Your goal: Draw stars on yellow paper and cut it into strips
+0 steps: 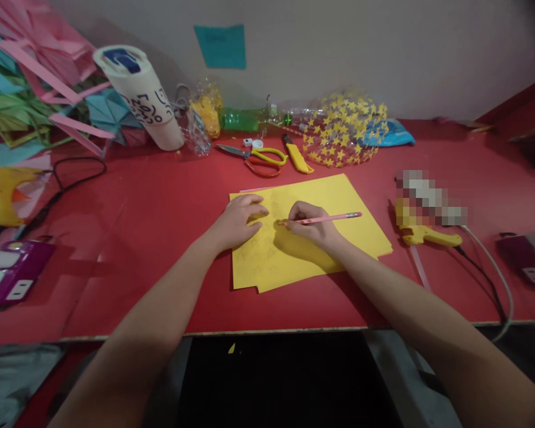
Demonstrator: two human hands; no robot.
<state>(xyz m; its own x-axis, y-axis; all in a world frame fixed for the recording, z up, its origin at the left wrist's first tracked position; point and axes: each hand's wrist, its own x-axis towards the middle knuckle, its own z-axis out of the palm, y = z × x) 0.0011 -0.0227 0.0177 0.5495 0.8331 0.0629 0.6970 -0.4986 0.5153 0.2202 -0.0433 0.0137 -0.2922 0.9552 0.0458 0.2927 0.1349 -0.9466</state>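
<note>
Several sheets of yellow paper [312, 261] lie in a loose stack on the red table. Faint pencil outlines that look like stars show on the left part of the top sheet. My left hand [241, 223] rests flat on the paper's left side, fingers apart. In my right hand [312, 224] is a pink pencil [339, 218], pinched near its tip, which touches the sheet around the middle left. The pencil's eraser end points right. Behind the paper lie scissors [261, 159] with yellow and red handles and a yellow utility knife [298, 156].
A tall white tumbler [147, 101], a green bottle [241, 119] and a cluster of yellow stars [343, 131] stand along the wall. Yellow glue guns [428, 235] [4, 193] with cords lie at both sides. Folded paper pieces [40, 65] pile up at left. The table's front edge [276, 333] is close.
</note>
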